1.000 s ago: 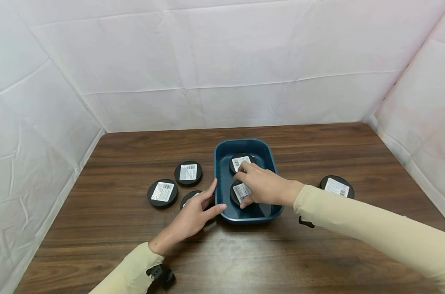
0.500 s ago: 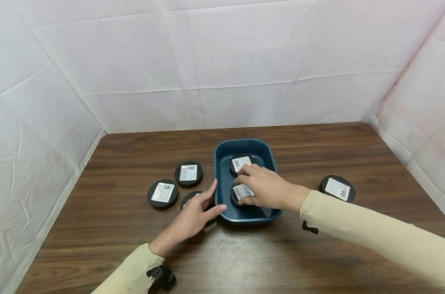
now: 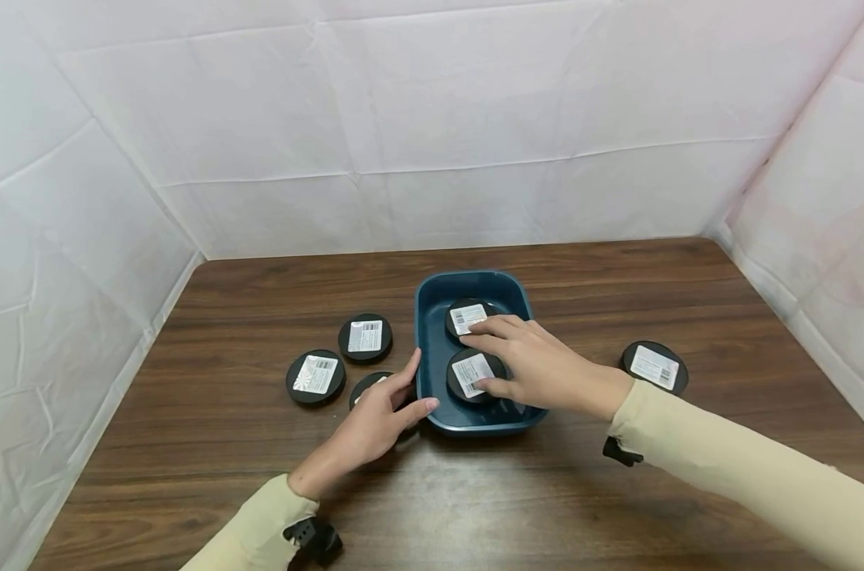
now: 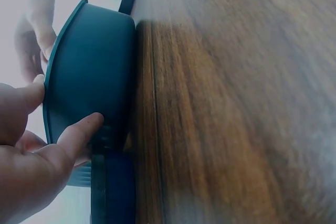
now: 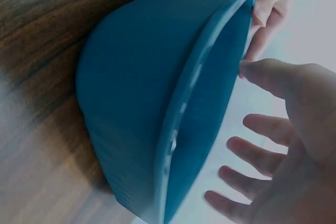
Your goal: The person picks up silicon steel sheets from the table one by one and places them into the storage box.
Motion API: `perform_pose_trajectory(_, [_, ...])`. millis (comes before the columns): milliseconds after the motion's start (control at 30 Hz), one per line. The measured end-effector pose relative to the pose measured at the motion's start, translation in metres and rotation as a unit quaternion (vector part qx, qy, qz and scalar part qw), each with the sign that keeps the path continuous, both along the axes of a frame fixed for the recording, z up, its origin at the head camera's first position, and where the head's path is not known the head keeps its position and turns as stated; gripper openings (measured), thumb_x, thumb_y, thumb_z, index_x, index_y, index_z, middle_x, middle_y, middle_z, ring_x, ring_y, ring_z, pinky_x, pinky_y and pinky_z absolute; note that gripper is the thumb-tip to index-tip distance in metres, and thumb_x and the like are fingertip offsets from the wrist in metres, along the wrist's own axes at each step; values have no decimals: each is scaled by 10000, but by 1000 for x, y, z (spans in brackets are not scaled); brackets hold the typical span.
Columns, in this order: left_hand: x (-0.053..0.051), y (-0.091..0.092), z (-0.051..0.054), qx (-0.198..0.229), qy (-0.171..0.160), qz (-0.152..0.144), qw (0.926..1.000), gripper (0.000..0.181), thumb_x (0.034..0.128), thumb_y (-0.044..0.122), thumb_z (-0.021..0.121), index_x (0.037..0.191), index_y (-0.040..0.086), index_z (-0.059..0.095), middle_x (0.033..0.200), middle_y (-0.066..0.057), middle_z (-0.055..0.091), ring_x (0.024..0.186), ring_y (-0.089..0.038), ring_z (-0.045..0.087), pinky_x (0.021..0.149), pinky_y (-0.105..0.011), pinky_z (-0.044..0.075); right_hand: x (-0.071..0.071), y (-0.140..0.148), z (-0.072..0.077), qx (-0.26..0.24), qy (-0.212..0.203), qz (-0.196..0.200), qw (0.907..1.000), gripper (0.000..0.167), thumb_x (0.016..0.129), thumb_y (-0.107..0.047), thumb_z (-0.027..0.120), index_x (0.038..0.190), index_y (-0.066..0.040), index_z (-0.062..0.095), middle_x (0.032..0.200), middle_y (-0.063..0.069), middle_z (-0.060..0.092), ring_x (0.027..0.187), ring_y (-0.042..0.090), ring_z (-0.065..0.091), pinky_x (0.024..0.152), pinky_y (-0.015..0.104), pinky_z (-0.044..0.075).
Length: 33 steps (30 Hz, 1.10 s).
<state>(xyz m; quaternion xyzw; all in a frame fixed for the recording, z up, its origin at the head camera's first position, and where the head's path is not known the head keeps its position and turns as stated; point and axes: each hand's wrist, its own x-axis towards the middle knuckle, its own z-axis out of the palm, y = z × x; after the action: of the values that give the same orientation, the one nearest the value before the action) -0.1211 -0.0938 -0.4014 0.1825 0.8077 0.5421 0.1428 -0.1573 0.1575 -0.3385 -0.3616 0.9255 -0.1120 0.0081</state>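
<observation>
A deep blue rectangular bin (image 3: 475, 420) stands mid-table. Inside lie two flat round black discs with white barcode labels, a rear disc (image 3: 466, 317) and a front disc (image 3: 472, 374). My right hand (image 3: 539, 365) hovers over the front disc, fingers spread and holding nothing. In the right wrist view the right hand (image 5: 294, 135) shows above the rim with its fingers apart. My left hand (image 3: 375, 416) rests against the bin's left side with mostly straight fingers. The left wrist view shows one fingertip (image 4: 94, 121) touching the outer wall and another at the rim.
Left of the bin lie a labelled black disc (image 3: 365, 337), another disc (image 3: 315, 376) and a third disc (image 3: 366, 385), partly under my left hand. One more disc (image 3: 655, 366) lies to the right, beside my right forearm. White sheeting (image 3: 460, 119) encloses the wooden table (image 3: 503, 500).
My right hand has let go of the front disc, opened its fingers and drawn back slightly to the right. The disc stays in the bin. My left hand has not moved.
</observation>
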Motion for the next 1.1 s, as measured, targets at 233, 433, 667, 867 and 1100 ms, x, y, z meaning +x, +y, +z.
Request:
perform_pose_trajectory(233, [0, 2, 0, -68, -3, -32, 10000, 766, 1013, 259, 602, 1604, 59, 157, 1647, -188, 230, 1447, -289, 412, 1122, -420, 419, 7, 8, 0, 19, -131, -44, 9999, 647, 939, -392, 703, 1493, -134, 491, 1540, 129, 465, 1466, 397, 362, 1139, 647, 343])
perform_pose_trajectory(433, [1, 2, -1, -96, 36, -15, 9999, 763, 1014, 265, 600, 1602, 54, 162, 1645, -192, 234, 1442, -292, 418, 1117, -420, 424, 11, 11, 2, -134, -40, -66, 9999, 638, 943, -435, 684, 1481, -140, 509, 1553, 136, 455, 1482, 422, 333, 1153, 662, 311])
perform_pose_trajectory(667, [3, 1, 0, -92, -4, -12, 10000, 762, 1011, 251, 605, 1598, 42, 168, 1641, -193, 245, 1439, -296, 420, 1115, -422, 423, 20, 17, 2, -236, -73, -205, 9995, 702, 918, -491, 695, 1495, -148, 490, 1590, 137, 398, 1499, 421, 296, 1130, 705, 305])
perform_pose_trajectory(867, [2, 1, 0, -96, 16, 13, 10000, 769, 1007, 255, 611, 1599, 50, 165, 1639, -190, 251, 1437, -287, 422, 1113, -415, 426, 25, 24, 4, -357, 36, -295, 9989, 739, 895, -496, 722, 1513, -182, 464, 1599, 111, 385, 1508, 411, 281, 1116, 723, 302])
perform_pose_trajectory(1100, [1, 0, 1, -86, -13, 9, 10000, 766, 1010, 248, 606, 1600, 51, 159, 1637, -194, 256, 1435, -291, 424, 1103, -403, 440, 27, 32, 6, -456, 19, -295, 9985, 730, 900, -449, 734, 1516, -168, 458, 1607, 118, 366, 1513, 420, 259, 1141, 710, 279])
